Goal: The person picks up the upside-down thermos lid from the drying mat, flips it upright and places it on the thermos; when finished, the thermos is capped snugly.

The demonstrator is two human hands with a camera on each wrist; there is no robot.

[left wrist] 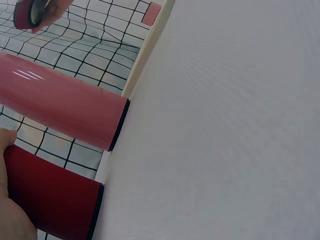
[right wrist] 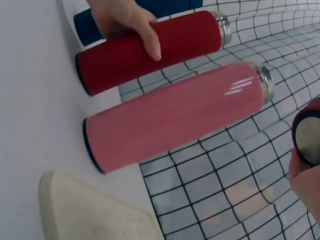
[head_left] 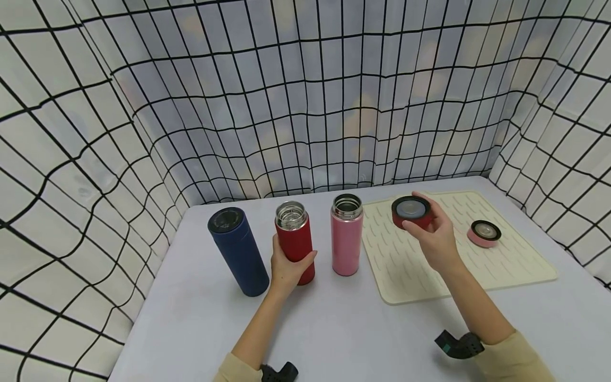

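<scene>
My left hand [head_left: 287,269] grips the red thermos bottle [head_left: 300,241] around its body; the bottle's steel mouth is uncovered. In my right hand [head_left: 438,236] the red lid [head_left: 411,212] is pinched between thumb and fingers, its grey inner side showing, held above the cream mat [head_left: 406,284]. The pink thermos bottle [head_left: 346,239], also lidless, stands between the two hands. Left of the red bottle is the blue thermos bottle [head_left: 241,254] with its dark lid on. In the right wrist view the red lid [right wrist: 310,135] appears at the right edge.
A pink lid [head_left: 484,233] lies inner side up on the right part of the ridged mat. The white table [head_left: 191,334] is bordered at the back and sides by black netting [head_left: 324,116] in front of pale cloth.
</scene>
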